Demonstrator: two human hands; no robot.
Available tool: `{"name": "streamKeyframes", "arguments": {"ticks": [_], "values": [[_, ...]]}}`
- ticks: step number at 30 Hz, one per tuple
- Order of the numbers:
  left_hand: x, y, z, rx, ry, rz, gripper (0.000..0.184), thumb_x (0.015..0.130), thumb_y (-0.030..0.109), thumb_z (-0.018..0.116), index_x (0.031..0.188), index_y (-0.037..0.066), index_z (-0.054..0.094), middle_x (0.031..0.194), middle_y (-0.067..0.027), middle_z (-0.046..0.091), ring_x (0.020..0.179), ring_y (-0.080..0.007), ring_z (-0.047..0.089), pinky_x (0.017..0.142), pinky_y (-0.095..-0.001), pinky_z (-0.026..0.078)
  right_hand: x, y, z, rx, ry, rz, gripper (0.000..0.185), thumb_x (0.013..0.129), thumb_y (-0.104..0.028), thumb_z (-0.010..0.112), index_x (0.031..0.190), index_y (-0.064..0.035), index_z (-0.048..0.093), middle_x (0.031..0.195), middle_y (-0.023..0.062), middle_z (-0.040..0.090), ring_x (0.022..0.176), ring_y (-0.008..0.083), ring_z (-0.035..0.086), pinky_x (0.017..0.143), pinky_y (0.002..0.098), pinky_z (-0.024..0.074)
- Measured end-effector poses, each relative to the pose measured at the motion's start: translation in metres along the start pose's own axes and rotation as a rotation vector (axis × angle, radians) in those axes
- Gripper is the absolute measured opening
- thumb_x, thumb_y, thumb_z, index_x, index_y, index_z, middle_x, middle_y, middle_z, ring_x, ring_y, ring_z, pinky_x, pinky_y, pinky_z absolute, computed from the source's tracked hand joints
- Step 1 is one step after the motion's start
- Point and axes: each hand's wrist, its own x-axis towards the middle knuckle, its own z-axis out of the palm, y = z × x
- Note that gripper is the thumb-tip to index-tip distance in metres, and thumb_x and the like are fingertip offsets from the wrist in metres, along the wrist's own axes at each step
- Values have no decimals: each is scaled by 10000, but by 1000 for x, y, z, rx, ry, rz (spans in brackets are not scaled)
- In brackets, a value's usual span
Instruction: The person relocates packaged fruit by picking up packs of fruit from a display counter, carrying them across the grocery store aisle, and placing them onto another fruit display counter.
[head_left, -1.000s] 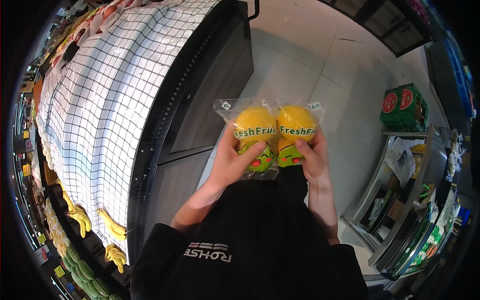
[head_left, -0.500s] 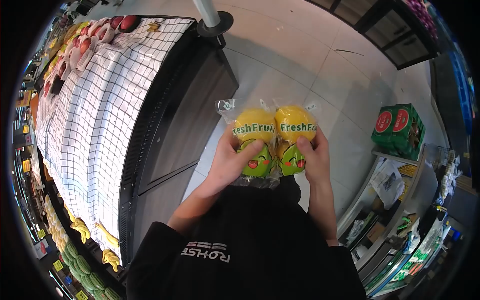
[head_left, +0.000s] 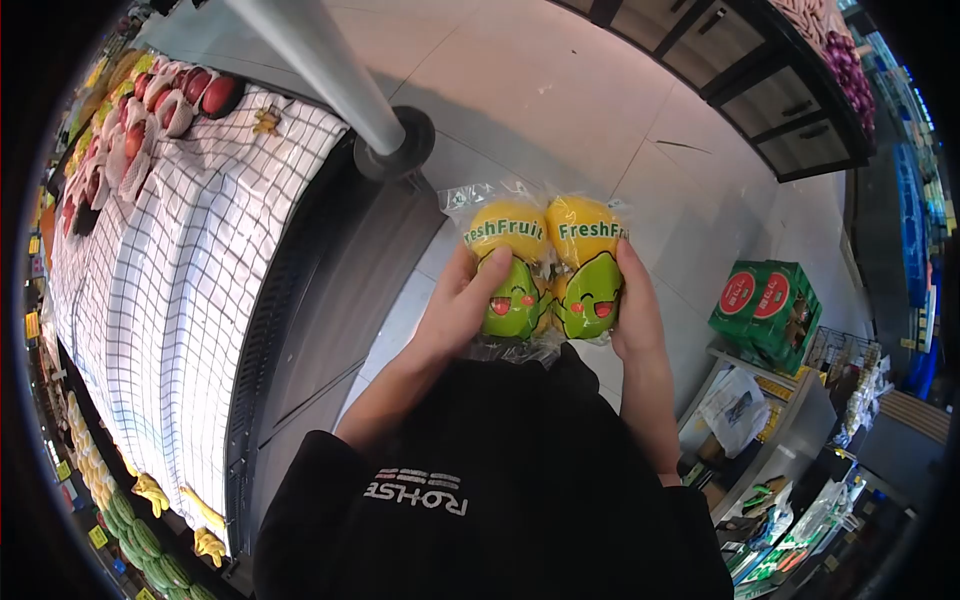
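Left hand [head_left: 450,308]: you grasp the left fruit bag [head_left: 514,290] by its left side, thumb on the front, most fingers hidden behind.
Right hand [head_left: 640,320]: you grasp the right fruit bag [head_left: 588,285] along its right edge, thumb pointing far.
Why so: likely paired to turn both printed fronts toward you.
Relative to grip: both bags sit between your hands, seemingly touching, yellow ends beyond your thumbs, right of the checked cloth [head_left: 180,240].

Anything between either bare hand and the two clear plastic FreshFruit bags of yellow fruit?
Nothing visible. The bare left hand has its thumb on the front of the left clear plastic bag of yellow fruit; the bare right hand meets the outer edge of the matching right bag. What lies behind the bags is hidden.
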Motion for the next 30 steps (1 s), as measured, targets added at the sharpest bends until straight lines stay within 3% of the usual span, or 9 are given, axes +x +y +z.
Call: {"name": "streamKeyframes", "arguments": {"ticks": [8, 14, 19, 30], "values": [[93, 41, -3, 78, -6, 23, 400, 1003, 313, 428, 1217, -21, 479, 1086, -104, 597, 943, -131, 592, 820, -275, 492, 86, -44, -8, -229, -52, -73, 386, 947, -194, 556, 1266, 10, 482, 1131, 71, 593, 1000, 122, 562, 884, 278, 447], [138, 56, -5, 125, 123, 57, 428, 1001, 313, 434, 1240, -42, 459, 1126, -118, 589, 1018, -150, 565, 887, -292, 463, 148, -58, -1, -301, -92, -31, 399, 952, -199, 549, 1279, 17, 476, 1136, 70, 587, 1028, 132, 546, 910, 280, 427], [178, 66, -10, 81, 265, 139, 441, 995, 311, 446, 1271, -34, 437, 1154, -119, 577, 1048, -161, 553, 911, -299, 449, 224, -75, 4, -293, -249, 3, 389, 963, -203, 526, 1278, 19, 474, 1137, 76, 585, 1017, 133, 550, 897, 282, 437], [302, 119, 17, -133, 672, 315, 357, 949, 227, 557, 1192, -33, 520, 1053, -87, 627, 935, -130, 611, 804, -282, 514, 425, -155, 37, -423, -692, 153, 361, 936, -119, 550, 1255, 33, 478, 1138, 88, 585, 1033, 145, 546, 919, 292, 430]]}}
